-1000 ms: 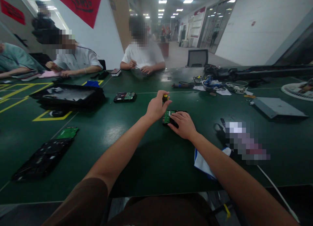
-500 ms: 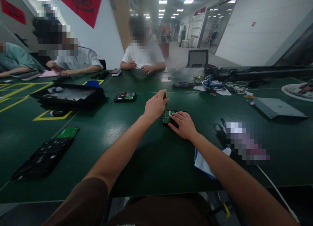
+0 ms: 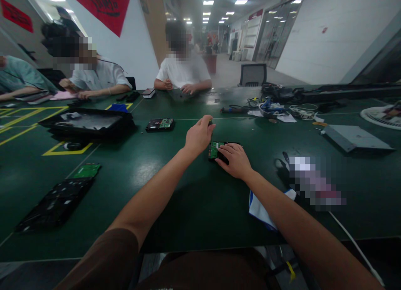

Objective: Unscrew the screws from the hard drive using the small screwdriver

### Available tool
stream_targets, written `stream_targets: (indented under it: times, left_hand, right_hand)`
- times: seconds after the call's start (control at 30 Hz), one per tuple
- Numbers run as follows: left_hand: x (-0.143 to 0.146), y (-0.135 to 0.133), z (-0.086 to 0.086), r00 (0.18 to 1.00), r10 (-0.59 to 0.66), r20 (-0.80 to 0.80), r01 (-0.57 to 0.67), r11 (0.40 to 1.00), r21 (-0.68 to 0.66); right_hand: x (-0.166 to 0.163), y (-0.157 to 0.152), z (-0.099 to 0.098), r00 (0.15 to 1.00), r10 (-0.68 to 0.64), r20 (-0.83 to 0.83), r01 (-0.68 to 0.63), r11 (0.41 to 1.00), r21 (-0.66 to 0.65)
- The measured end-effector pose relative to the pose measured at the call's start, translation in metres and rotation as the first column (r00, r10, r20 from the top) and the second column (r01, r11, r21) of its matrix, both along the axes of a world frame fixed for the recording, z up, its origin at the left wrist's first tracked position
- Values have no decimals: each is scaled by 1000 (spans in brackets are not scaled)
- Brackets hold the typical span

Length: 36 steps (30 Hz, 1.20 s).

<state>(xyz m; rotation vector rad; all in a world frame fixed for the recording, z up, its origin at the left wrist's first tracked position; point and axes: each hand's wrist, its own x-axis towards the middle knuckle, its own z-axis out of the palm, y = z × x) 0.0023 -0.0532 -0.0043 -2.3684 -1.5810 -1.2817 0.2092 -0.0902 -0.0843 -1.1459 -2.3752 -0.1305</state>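
At the centre of the frame your left hand (image 3: 198, 136) is curled shut around a screwdriver (image 3: 210, 123) (only a dark sliver of its handle peeks past your fingers), just above the left end of the hard drive (image 3: 214, 150). Your right hand (image 3: 235, 160) lies flat with its fingers loose on the drive's right part, holding it against the green table (image 3: 188, 198). Another drive (image 3: 160, 124) lies well apart, up and to the left.

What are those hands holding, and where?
The left hand grips a screwdriver by its handle, mostly hidden; right hand presses flat on the drive, holding nothing.
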Motion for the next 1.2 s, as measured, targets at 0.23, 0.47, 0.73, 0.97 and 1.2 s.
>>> stream_targets:
  times: [0.23,0.47,0.73,0.97,1.2]
  left_hand:
    - [-4,3,-1,996,83,-23,-80,990,114]
    - [-1,2,-4,992,101,74,-100,995,-17]
    - [-2,7,-5,972,-66,227,79,996,-50]
    - [-4,4,-3,1000,7,14,-8,998,57]
    - [0,1,-2,976,129,-177,-120,991,61]
  right_hand:
    - [0,0,-1,1000,3,-13,-3,1000,10]
    - [0,0,0,1000,8,-15,-8,1000,2]
    - [1,-1,1,1000,8,-15,-8,1000,-1]
    - [1,0,0,1000,4,-3,-4,1000,11]
    - [0,0,0,1000,6,-11,-6,1000,3]
